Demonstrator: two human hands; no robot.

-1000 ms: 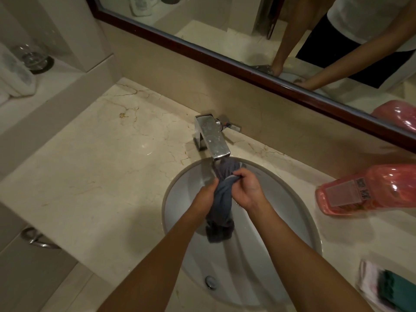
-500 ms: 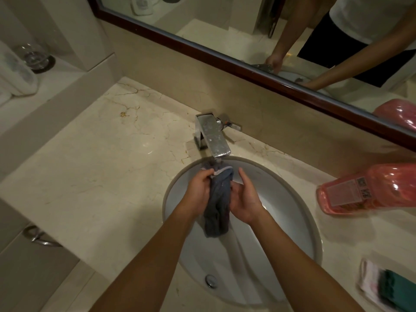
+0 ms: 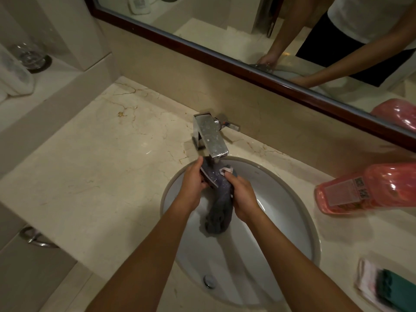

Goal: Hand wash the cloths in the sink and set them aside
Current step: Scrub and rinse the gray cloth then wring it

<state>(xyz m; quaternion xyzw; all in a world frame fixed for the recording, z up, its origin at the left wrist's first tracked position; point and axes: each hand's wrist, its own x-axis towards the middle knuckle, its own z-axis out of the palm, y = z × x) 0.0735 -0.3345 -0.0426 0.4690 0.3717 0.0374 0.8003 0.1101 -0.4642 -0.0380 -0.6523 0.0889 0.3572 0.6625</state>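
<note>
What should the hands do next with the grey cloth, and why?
Probably rub the top of the grey cloth between both hands right under the tap. The left hand and right hand each grip its upper end just below the spout, while the rest hangs bunched into the sink.

Pink bottle point(image 3: 369, 188) label: QR codes, text unreadable.

Bare forearms, no sleeves; mirror shows white top, dark bottoms.
</note>
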